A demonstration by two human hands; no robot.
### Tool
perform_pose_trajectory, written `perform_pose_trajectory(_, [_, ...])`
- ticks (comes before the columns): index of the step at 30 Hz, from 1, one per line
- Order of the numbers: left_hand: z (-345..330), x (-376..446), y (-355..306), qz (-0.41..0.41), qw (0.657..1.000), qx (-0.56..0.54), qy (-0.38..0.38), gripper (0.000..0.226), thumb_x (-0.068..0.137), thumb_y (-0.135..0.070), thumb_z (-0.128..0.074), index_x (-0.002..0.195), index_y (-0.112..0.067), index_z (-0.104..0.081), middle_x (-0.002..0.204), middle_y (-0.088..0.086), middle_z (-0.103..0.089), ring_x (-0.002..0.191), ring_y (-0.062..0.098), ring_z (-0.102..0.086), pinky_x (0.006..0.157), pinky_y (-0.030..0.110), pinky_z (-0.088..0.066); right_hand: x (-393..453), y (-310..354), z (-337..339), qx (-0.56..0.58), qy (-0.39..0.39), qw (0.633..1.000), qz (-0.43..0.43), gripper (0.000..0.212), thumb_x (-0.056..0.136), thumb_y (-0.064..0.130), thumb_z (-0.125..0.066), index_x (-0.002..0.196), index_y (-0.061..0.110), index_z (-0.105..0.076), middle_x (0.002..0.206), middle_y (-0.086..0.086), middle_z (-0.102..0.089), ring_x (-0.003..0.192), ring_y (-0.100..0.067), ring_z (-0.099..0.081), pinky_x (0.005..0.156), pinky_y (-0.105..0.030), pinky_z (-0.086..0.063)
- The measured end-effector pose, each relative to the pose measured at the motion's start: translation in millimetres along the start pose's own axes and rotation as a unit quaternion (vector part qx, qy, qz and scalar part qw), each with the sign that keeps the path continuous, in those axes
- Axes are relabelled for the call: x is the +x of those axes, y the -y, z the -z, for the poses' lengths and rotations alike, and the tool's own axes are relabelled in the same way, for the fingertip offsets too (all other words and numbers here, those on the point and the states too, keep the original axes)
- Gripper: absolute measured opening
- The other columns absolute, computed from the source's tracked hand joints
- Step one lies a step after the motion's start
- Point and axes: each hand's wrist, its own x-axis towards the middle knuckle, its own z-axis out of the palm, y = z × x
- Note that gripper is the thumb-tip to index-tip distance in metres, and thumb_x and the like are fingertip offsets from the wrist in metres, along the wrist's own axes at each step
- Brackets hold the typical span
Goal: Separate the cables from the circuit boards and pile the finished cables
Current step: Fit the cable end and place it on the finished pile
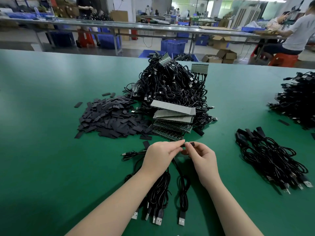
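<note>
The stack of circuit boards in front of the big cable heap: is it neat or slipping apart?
Slipping apart: the circuit boards lie fanned, upper ones skewed and overhanging those below.

A black cable (182, 183) runs from a small black end piece (189, 144), held above the table near its front edge, down to a silver USB plug. Left of it, loosely coiled cables (158, 193) lie with plugs toward the front edge. Toward the table's far edge rises a tangled heap of cables (172, 86) on green circuit boards, with stacked boards (172, 120) at its foot. By the right edge lies a pile of finished cables (271, 157).
</note>
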Motion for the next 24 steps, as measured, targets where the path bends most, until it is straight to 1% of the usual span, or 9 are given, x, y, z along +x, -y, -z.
perform_pose_trajectory(2, [0.1,-0.2,0.3,0.003,1.0,-0.007,0.002,0.031,0.084,-0.016,-0.073,0.115,-0.02,-0.072,0.102,-0.003,-0.075,0.092,0.005,-0.064,0.081,0.002,-0.04,-0.1,1.1,-0.8,0.001,0.007,1.0,-0.003,0.012,0.093,0.02,-0.07,0.082,0.02,-0.075,0.08,-0.002,-0.077,0.073,-0.01,-0.072,0.065,-0.016,-0.053])
perform_pose_trajectory(6, [-1.3,-0.5,0.9,0.007,0.999,-0.032,0.003,0.034,0.085,-0.018,-0.073,0.118,-0.021,-0.07,0.11,-0.005,-0.072,0.102,0.002,-0.062,0.089,0.011,-0.045,0.2,2.9,-1.8,-0.004,0.013,1.0,0.003,0.012,0.094,0.019,-0.068,0.084,0.017,-0.075,0.081,-0.001,-0.077,0.074,-0.007,-0.071,0.067,-0.015,-0.052])
perform_pose_trajectory(9, [-2.6,-0.8,1.9,-0.001,1.0,-0.016,-0.005,0.036,0.085,-0.021,-0.073,0.12,-0.023,-0.069,0.104,-0.003,-0.074,0.095,0.004,-0.063,0.083,0.012,-0.047,0.3,3.9,-1.1,-0.002,0.018,1.0,0.003,0.015,0.094,0.017,-0.067,0.082,0.018,-0.076,0.08,0.0,-0.077,0.073,-0.006,-0.07,0.066,-0.014,-0.051])
perform_pose_trajectory(13, [-2.1,-0.3,3.5,0.026,1.0,-0.005,0.003,0.038,0.085,-0.03,-0.073,0.122,-0.029,-0.068,0.103,-0.009,-0.073,0.091,0.002,-0.065,0.08,0.022,-0.053,0.5,3.3,-1.5,-0.01,0.024,1.0,0.005,0.019,0.094,0.018,-0.068,0.077,0.021,-0.076,0.079,0.001,-0.076,0.072,-0.004,-0.068,0.067,-0.013,-0.05])
perform_pose_trajectory(16, [-3.7,2.0,4.9,0.018,0.991,0.122,-0.051,0.028,0.078,-0.047,-0.07,0.1,-0.031,-0.077,0.085,-0.01,-0.075,0.07,0.008,-0.066,0.064,0.021,-0.048,-0.1,0.8,-1.4,-0.007,0.012,1.0,0.01,0.012,0.093,0.019,-0.068,0.083,0.021,-0.075,0.082,0.002,-0.077,0.076,-0.006,-0.069,0.07,-0.013,-0.05])
perform_pose_trajectory(18, [-4.5,1.9,3.9,0.02,0.988,0.147,-0.044,0.027,0.079,-0.054,-0.064,0.086,-0.032,-0.078,0.075,-0.009,-0.073,0.064,0.01,-0.065,0.058,0.026,-0.05,0.3,-0.5,-0.9,-0.004,0.012,1.0,0.011,0.01,0.094,0.019,-0.068,0.085,0.02,-0.075,0.084,0.0,-0.077,0.079,-0.008,-0.07,0.071,-0.014,-0.051])
perform_pose_trajectory(19, [-4.9,1.8,4.2,0.022,0.989,0.142,-0.031,0.029,0.081,-0.056,-0.061,0.086,-0.032,-0.077,0.074,-0.008,-0.071,0.065,0.01,-0.065,0.056,0.029,-0.049,0.7,-1.1,-0.7,-0.005,0.012,1.0,0.01,0.01,0.094,0.02,-0.068,0.086,0.02,-0.074,0.084,-0.001,-0.076,0.079,-0.009,-0.07,0.072,-0.015,-0.052])
perform_pose_trajectory(21, [-3.7,2.6,5.7,0.025,0.994,0.109,-0.002,0.029,0.085,-0.054,-0.06,0.094,-0.031,-0.076,0.078,-0.008,-0.069,0.071,0.01,-0.063,0.06,0.031,-0.049,1.1,-1.6,-0.9,-0.002,0.008,1.0,0.007,0.009,0.094,0.019,-0.068,0.087,0.019,-0.074,0.085,-0.002,-0.076,0.079,-0.009,-0.069,0.072,-0.015,-0.052])
perform_pose_trajectory(24, [-4.2,5.3,7.1,-0.029,0.995,0.087,0.033,0.03,0.093,-0.035,-0.06,0.119,-0.022,-0.07,0.088,-0.008,-0.067,0.08,0.01,-0.059,0.072,0.033,-0.049,1.7,-2.0,0.0,0.014,-0.013,1.0,0.007,0.008,0.095,0.018,-0.067,0.092,0.016,-0.074,0.083,0.0,-0.077,0.078,-0.007,-0.07,0.07,-0.014,-0.052])
